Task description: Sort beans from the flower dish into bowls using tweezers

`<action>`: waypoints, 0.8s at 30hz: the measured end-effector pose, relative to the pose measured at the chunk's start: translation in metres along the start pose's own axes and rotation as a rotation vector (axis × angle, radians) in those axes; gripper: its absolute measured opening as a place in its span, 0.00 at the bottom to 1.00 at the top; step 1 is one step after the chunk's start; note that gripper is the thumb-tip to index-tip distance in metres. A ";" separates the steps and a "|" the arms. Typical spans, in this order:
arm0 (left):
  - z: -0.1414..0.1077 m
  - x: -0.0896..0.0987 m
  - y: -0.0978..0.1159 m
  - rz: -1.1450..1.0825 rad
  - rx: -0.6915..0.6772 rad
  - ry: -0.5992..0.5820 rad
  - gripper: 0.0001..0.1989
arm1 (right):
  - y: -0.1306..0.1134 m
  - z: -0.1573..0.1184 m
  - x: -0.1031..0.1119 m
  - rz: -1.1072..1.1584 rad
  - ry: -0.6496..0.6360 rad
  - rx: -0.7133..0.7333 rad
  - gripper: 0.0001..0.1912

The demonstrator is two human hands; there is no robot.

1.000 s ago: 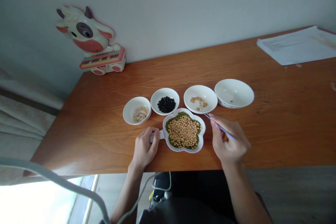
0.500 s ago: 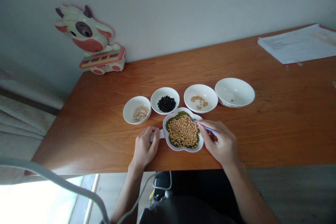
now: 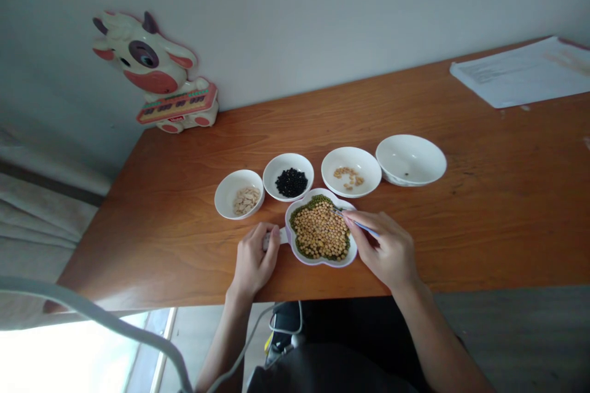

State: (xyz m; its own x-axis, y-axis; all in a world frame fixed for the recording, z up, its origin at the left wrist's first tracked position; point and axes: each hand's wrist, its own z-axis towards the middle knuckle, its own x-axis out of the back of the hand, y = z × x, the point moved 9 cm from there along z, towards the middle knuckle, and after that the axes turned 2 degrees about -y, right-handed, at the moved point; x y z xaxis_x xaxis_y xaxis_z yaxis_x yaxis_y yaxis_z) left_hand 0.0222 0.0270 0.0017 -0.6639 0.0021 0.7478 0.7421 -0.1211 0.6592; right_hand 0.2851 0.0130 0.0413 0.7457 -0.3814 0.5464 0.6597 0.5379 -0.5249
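Observation:
My left hand (image 3: 256, 260) is closed around the handle of a white, flower-shaped dish (image 3: 354, 252) with a lilac edge. Yellow soybeans (image 3: 320, 230) fill its middle, with small green beans (image 3: 295, 221) showing around them. In my right hand (image 3: 387, 245) is a pair of slim bluish tweezers (image 3: 367, 229), their tips down at the soybeans near the dish's upper right. Whether a bean sits between the tips is too small to tell. Just behind the dish stand a bowl of black beans (image 3: 291, 183) and a bowl with a few soybeans (image 3: 349, 178).
At the row's left end a white bowl (image 3: 223, 198) holds pale flat seeds; a larger bowl (image 3: 424, 163) at the right has one dark speck. A cow toy piano (image 3: 173, 101) stands back left, and papers (image 3: 520, 77) lie back right. A grey cable (image 3: 106, 322) crosses lower left.
My right hand and the tweezers have shifted slightly left over the soybeans. The left hand keeps its hold on the handle, and the whole view has tilted a little.

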 end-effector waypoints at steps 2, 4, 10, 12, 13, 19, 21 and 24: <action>0.000 0.000 0.000 -0.002 -0.002 0.002 0.18 | -0.003 0.000 0.002 0.004 0.012 0.017 0.18; 0.000 0.000 -0.001 -0.004 -0.003 0.003 0.18 | -0.005 0.000 0.006 0.004 0.037 0.036 0.20; 0.000 -0.001 -0.001 -0.007 -0.020 0.008 0.17 | -0.005 0.000 0.018 -0.020 0.144 0.031 0.22; 0.000 -0.001 -0.001 -0.011 -0.018 0.005 0.17 | -0.004 0.001 0.017 -0.019 0.141 0.019 0.20; 0.000 -0.001 -0.001 -0.013 -0.018 0.004 0.17 | -0.004 0.002 0.015 -0.017 0.132 0.016 0.19; 0.000 0.000 0.000 -0.003 -0.011 0.002 0.17 | -0.003 0.002 0.003 -0.006 0.037 0.015 0.15; 0.000 0.000 0.001 -0.002 -0.010 0.002 0.18 | -0.002 0.002 0.001 -0.009 0.026 0.011 0.15; 0.000 0.000 0.001 -0.005 -0.006 0.001 0.18 | -0.001 0.001 0.000 -0.013 0.015 0.002 0.15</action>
State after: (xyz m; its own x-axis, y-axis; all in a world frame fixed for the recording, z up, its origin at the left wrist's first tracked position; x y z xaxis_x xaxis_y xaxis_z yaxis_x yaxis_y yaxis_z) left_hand 0.0228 0.0264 0.0029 -0.6680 0.0023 0.7442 0.7379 -0.1273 0.6628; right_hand 0.2847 0.0133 0.0424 0.7382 -0.3996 0.5434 0.6693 0.5344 -0.5162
